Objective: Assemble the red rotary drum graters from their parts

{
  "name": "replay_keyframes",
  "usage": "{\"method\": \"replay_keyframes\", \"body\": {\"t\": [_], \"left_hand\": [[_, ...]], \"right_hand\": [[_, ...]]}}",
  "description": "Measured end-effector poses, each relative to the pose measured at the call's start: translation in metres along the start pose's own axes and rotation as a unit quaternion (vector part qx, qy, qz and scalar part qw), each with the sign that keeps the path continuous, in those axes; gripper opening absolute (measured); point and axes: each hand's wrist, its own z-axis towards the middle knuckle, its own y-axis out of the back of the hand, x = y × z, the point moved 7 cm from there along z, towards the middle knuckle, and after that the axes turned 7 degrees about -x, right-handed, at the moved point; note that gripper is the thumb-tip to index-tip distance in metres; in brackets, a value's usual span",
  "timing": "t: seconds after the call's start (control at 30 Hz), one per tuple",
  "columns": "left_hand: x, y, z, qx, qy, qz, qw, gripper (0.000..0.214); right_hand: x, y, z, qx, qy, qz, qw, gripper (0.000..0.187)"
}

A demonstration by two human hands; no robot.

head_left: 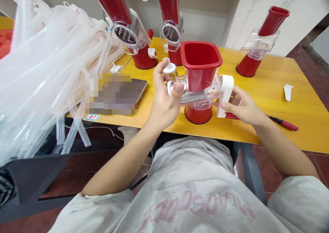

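Observation:
A rotary drum grater (200,72) with a square red hopper, clear plastic body and round red suction base stands on the table in front of me. My left hand (164,97) grips the clear barrel end on its left side, with the thumb pressed on it. My right hand (241,106) holds the white crank handle (225,96) at the other end. Just behind my left fingers is a metal grating drum (171,73) with a white cap. I cannot tell whether those fingers touch it.
The yellow wooden table (272,99) holds several other red graters, including one (259,44) at the right. A red-handled screwdriver (284,123) and a small white plastic piece (288,92) lie to the right. A large bundle of clear plastic tubes (43,75) hangs at the left.

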Motion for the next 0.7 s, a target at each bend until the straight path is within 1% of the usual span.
{"method": "replay_keyframes", "body": {"t": [0.1, 0.2, 0.27, 0.33, 0.4, 0.47, 0.6, 0.63, 0.7], "left_hand": [[-0.01, -0.005, -0.012, 0.003, 0.035, -0.015, 0.999, 0.097], [-0.027, -0.013, -0.027, 0.011, 0.08, -0.048, 0.996, 0.087], [-0.038, -0.014, -0.032, 0.008, 0.092, -0.072, 0.993, 0.083], [-0.044, -0.014, -0.033, 0.006, 0.089, -0.086, 0.992, 0.085], [-0.047, -0.013, -0.03, 0.016, 0.086, -0.091, 0.992, 0.09], [-0.046, -0.012, -0.026, 0.037, 0.094, -0.093, 0.99, 0.089], [-0.046, -0.009, -0.019, 0.071, 0.13, -0.118, 0.982, 0.063], [-0.047, -0.008, -0.018, 0.077, 0.14, -0.125, 0.979, 0.059], [-0.048, -0.007, -0.014, 0.087, 0.154, -0.135, 0.975, 0.06]], "right_hand": [[0.0, 0.006, 0.008, 0.043, -0.017, -0.004, 0.999, 0.062], [0.001, 0.011, 0.012, 0.101, -0.013, -0.004, 0.995, 0.056], [-0.001, 0.014, 0.014, 0.136, 0.0, 0.019, 0.991, 0.053], [-0.008, 0.016, 0.016, 0.159, 0.007, 0.053, 0.986, 0.052], [-0.015, 0.019, 0.019, 0.167, 0.008, 0.079, 0.983, 0.05], [-0.021, 0.021, 0.024, 0.169, 0.009, 0.098, 0.981, 0.048], [-0.021, 0.02, 0.035, 0.175, 0.006, 0.125, 0.977, 0.047], [-0.022, 0.019, 0.038, 0.174, -0.001, 0.123, 0.977, 0.049], [-0.022, 0.016, 0.043, 0.17, -0.018, 0.116, 0.978, 0.053]]}}
